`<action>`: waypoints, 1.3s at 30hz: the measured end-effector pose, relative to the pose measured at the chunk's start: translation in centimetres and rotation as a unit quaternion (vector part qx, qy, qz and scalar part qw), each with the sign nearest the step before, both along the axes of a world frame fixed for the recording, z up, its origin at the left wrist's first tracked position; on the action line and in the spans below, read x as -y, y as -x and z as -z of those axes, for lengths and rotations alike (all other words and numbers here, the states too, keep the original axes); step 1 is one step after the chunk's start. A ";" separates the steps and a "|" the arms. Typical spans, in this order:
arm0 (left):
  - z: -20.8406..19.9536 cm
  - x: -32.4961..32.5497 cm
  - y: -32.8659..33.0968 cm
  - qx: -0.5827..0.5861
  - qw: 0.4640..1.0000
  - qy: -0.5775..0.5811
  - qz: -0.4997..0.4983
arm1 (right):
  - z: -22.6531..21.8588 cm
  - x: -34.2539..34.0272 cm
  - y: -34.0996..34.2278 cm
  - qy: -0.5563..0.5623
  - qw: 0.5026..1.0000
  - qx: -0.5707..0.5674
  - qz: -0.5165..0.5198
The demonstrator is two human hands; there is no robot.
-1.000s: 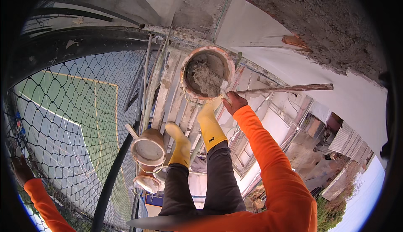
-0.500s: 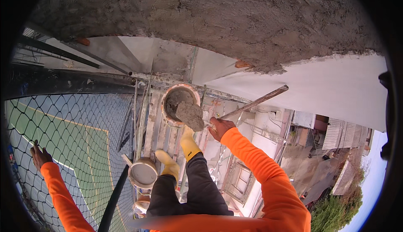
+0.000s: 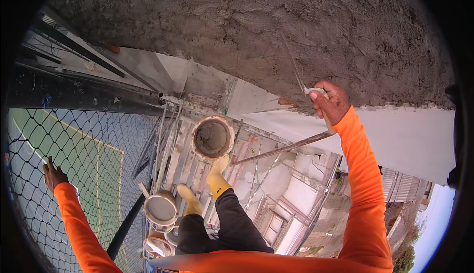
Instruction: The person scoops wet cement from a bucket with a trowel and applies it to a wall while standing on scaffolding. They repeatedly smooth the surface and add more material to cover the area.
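My right hand (image 3: 330, 101) is closed around the pale handle of a trowel (image 3: 297, 70), raised to the wall. The blade shows nearly edge-on against the rough, wet grey mortar (image 3: 237, 31) that coats the upper wall. On the left, my left hand (image 3: 54, 175) is at the black netting (image 3: 106, 149), its fingers partly stretched along the mesh; how firmly they touch it is unclear. Below the wall, a round bucket (image 3: 196, 150) with a mortar-smeared rim holds grey mortar (image 3: 212, 137).
I stand in yellow boots (image 3: 217, 181) on scaffold planks (image 3: 180, 167). A second bucket (image 3: 161, 208) with grey contents is beside my left leg. A wooden stick (image 3: 281, 148) slants under my right hand. A dark beam (image 3: 79, 89) runs above the netting. Smooth white wall (image 3: 395, 135) lies below the mortar.
The trowel, loaded with a heap of mortar above the bucket before, has moved up and right to the wall in my right hand. The heap no longer shows. My left hand stays at the netting.
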State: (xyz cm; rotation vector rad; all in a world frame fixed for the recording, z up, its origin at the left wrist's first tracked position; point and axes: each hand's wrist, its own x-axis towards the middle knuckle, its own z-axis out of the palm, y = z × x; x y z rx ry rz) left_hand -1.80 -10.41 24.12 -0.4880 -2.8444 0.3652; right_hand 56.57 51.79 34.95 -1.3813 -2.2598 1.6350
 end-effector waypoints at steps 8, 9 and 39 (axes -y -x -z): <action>-0.4 -0.3 -0.7 0.004 1.000 -0.003 0.001 | 10.5 11.1 -12.4 0.023 0.998 0.058 -0.030; -0.4 -0.3 -0.6 -0.006 1.000 0.000 0.000 | 14.1 13.3 -12.9 0.040 0.983 0.171 -0.050; -3.4 -3.4 -1.1 -0.010 0.989 0.109 0.095 | 48.5 -0.9 19.1 -0.160 0.466 -0.399 0.774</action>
